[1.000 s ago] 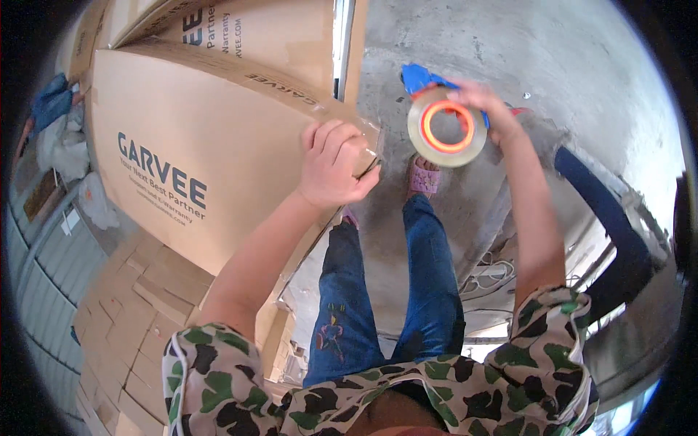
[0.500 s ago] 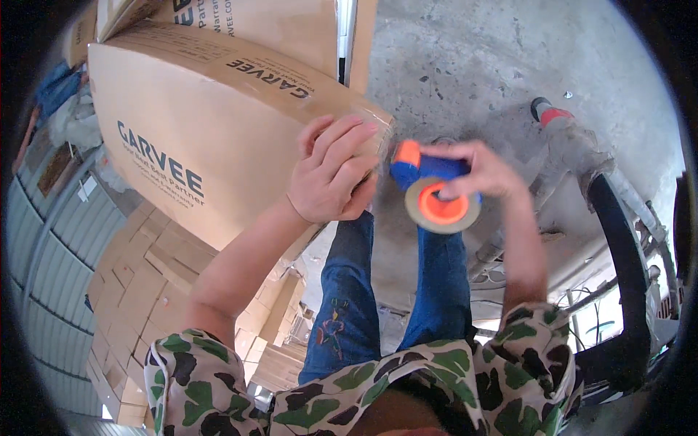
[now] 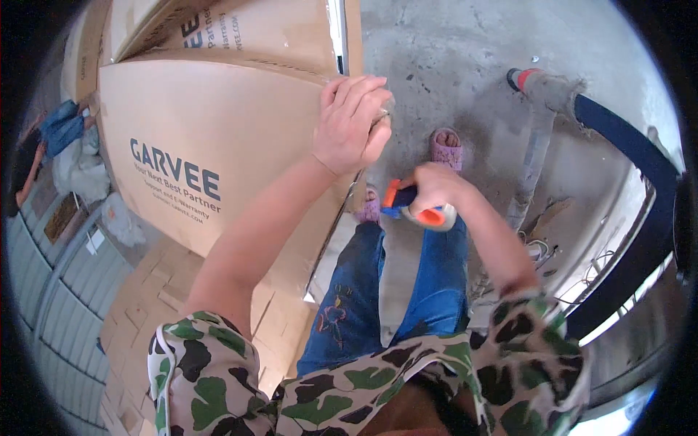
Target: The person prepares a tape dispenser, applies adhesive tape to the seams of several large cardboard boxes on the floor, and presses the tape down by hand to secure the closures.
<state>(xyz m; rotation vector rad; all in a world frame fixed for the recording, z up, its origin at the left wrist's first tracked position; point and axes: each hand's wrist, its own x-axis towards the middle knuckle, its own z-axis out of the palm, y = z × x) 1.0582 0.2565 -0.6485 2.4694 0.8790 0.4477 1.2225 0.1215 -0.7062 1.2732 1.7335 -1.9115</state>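
Observation:
A large cardboard box [image 3: 240,123] with dark print fills the left of the view, its near face tilted toward me. My left hand [image 3: 352,123] is at its right upper corner, fingers bent over the edge and closed on it. In my right hand [image 3: 438,189] is a tape dispenser [image 3: 403,197], blue and orange, carrying a roll of tape on an orange hub. It hangs to the right of the box's right edge, apart from it, above my legs. The fingers partly cover its handle and roll.
Another printed carton [image 3: 283,29] stands behind the box. Flat cardboard [image 3: 156,305] covers the lower left. Plastic wrapping [image 3: 80,174] and part of another person [image 3: 62,131] show at far left. A metal frame with a dark padded bar [image 3: 625,127] stands on the concrete floor [image 3: 465,51] at right.
My right hand has drawn nearer to me and turned the tape dispenser, so its roll shows less face-on. My left hand stays at the box corner. The box's top side now shows less.

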